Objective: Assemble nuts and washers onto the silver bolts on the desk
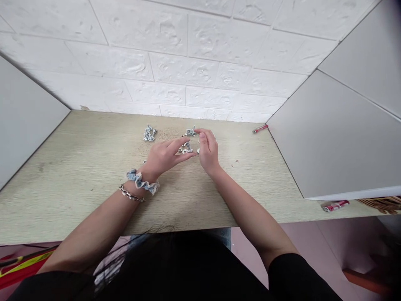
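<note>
I'm over the wooden surface (78, 175) now, both hands together at twelve o'clock, mid-assembly by the look of it. My left hand (163, 156) pinches a small bolt (187, 145) at its fingertips, fingers closed on it. My right hand (207, 151) is curled, thumb and forefinger nipped together on something tiny; I can't tell what. Loose washers (183, 150) lie on the surface just under the fingers, a finished-looking cluster of bolts (149, 133) sits at eleven o'clock, another small heap (190, 132) just beyond my fingertips. I judge the next move needs a steady line-up of piece to bolt shank, then a fine twist.
</note>
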`<control>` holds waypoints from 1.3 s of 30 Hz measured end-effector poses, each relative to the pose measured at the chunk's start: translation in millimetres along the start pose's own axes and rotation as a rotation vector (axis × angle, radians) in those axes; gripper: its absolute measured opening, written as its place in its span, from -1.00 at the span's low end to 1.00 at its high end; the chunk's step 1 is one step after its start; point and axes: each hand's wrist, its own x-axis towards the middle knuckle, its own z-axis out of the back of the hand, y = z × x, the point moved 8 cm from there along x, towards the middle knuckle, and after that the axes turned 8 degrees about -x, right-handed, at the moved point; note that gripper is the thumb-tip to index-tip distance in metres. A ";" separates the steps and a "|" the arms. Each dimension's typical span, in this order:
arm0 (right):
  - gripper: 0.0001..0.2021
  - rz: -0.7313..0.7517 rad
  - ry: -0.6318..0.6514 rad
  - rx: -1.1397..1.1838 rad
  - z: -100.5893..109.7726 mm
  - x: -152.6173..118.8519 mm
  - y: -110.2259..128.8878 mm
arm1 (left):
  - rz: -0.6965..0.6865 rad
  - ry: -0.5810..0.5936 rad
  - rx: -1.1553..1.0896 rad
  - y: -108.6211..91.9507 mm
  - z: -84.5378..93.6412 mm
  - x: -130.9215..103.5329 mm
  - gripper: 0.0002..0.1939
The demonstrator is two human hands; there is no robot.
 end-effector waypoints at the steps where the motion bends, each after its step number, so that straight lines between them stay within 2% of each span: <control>1: -0.69 -0.008 0.004 0.001 -0.3 -0.1 -0.5 | -0.025 0.015 0.045 -0.4 0.8 -0.3 -0.54; 4: -0.70 -0.012 0.044 0.017 -4.2 -1.5 0.8 | -0.056 0.030 0.115 4.0 3.0 -0.1 -0.54; 9: -0.66 0.007 0.241 0.006 -22.4 -7.8 4.3 | -0.024 0.065 0.079 13.8 1.2 0.1 -0.56; 12: -0.63 -0.020 0.298 -0.033 -27.5 -9.8 1.7 | -0.012 0.088 0.100 16.5 -1.9 -0.8 -0.58; 16: -0.64 -0.065 0.310 0.059 -28.2 -8.8 -0.6 | -0.017 0.112 0.157 16.6 -5.1 -0.7 -0.57; 20: -0.63 -0.109 0.338 0.165 -31.5 -9.7 -1.1 | 0.020 0.127 0.072 16.0 -6.3 0.0 -0.58; 24: -0.64 -0.133 0.360 0.179 -35.7 -12.4 -3.7 | 0.020 0.133 0.077 13.8 -7.4 -0.4 -0.60; 28: -0.65 -0.178 0.324 0.221 -34.6 -12.9 -9.8 | -0.002 0.165 0.055 10.6 -10.4 -1.3 -0.64; 32: -0.64 -0.181 0.303 0.168 -31.6 -11.6 -10.3 | -0.016 0.196 0.041 7.1 -13.4 -1.6 -0.63; 39: -0.64 -0.166 0.367 0.201 -35.8 -10.2 -7.0 | -0.084 0.167 0.126 4.1 -16.0 -3.5 -0.64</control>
